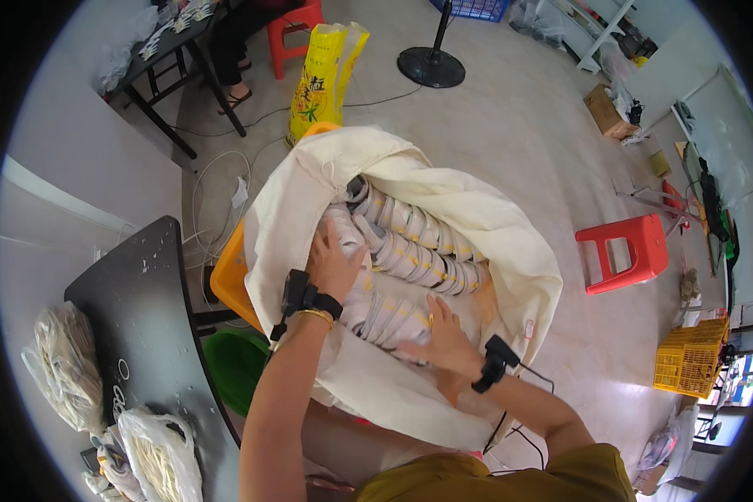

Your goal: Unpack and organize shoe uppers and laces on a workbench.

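A person in an olive-green top (493, 481) bends over a deep cream cloth sack (497, 205), its mouth spread wide inside an orange plastic tub (232, 280) that shows at the sack's left edge. Inside, stacked rolls of thin, pale grey-and-white rounded pieces with yellow marks (422, 266) lie on their sides in slanting rows, running from the sack's far left corner toward its right edge.

The left hand (337, 259), fingers spread and palm down, rests on the pale pieces beside the sack's left wall. The right hand (447, 341), also unclenched, its thumb held away from the fingers, reaches over the lower end of the nearest row, toward the sack's near right edge; slightly blurred, it appears to touch the stack, though how firmly cannot be told. Black strapped devices (495, 365) circle both wrists, and a thin gold-coloured bracelet (318, 315) sits below the left one.

To the left stands a worn black desk (155, 335), a clear plastic bag of pale items (63, 368) at its left edge and a white plastic bag of pale strips (160, 456) at its near end. A round green plastic tub (234, 368) sits below the desk's right edge. A red plastic stool (623, 251) stands well apart, right of the sack.
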The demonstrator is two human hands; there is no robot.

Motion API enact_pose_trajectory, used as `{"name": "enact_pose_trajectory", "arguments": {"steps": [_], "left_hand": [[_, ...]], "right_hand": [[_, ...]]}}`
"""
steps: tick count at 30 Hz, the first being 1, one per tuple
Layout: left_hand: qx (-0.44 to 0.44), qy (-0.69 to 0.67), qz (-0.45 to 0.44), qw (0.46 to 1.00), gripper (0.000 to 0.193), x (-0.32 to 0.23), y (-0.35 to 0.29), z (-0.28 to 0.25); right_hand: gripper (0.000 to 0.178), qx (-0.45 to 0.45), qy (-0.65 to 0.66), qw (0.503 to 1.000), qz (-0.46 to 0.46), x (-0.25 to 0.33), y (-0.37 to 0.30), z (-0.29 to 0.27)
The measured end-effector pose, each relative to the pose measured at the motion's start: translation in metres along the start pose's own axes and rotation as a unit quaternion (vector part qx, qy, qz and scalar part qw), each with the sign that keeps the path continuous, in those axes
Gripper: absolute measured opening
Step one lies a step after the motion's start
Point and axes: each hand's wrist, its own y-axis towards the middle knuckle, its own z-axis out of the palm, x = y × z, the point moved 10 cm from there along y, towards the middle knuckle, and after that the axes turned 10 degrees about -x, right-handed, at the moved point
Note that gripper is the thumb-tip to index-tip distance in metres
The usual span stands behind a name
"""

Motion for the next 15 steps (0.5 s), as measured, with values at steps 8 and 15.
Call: {"name": "enact_pose_trajectory", "arguments": {"steps": [8, 15], "left_hand": [[-0.031, -0.086, -0.069, 0.993, 0.040, 0.039, 0.089, 0.004], [0.027, -0.013, -0.057, 0.998, 0.045, 0.070, 0.155, -0.033]], "right_hand": [[0.116, -0.046, -0.045, 0.996, 0.061, -0.004, -0.002, 0.012], [0.111, -0.047, -0.005, 0.998, 0.046, -0.008, 0.010, 0.016]]}}
